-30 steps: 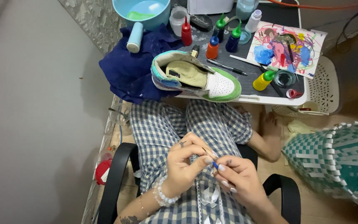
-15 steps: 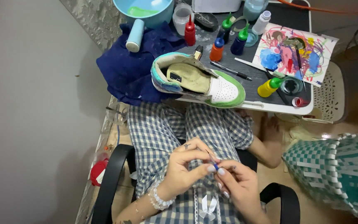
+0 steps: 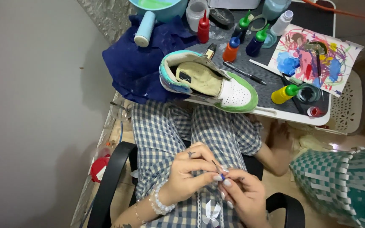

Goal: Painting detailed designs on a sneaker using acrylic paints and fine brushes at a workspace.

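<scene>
Over my lap, my left hand (image 3: 189, 173) and my right hand (image 3: 243, 194) meet at the fingertips around a small thin brush with a blue tip (image 3: 219, 171). Both hands pinch it; its bristle end pokes up between the fingers. I sit in a black armchair (image 3: 110, 181) in blue-checked clothes. Ahead on the dark tray table (image 3: 275, 84) lies a white high-top sneaker (image 3: 210, 82) with a green toe edge and teal heel, lying on its side, apart from both hands.
Paint bottles stand on the table: red (image 3: 203, 28), orange (image 3: 231, 49), dark blue (image 3: 256, 42), yellow (image 3: 284, 93). A paint-smeared paper (image 3: 313, 59), a navy cloth (image 3: 142, 63), a teal bowl (image 3: 159, 6) and a green woven basket (image 3: 343, 185) surround me. A grey wall is at left.
The view has shifted a little; my hands stay together on the small brush, working it at the fingertips. The sneaker has not moved.
</scene>
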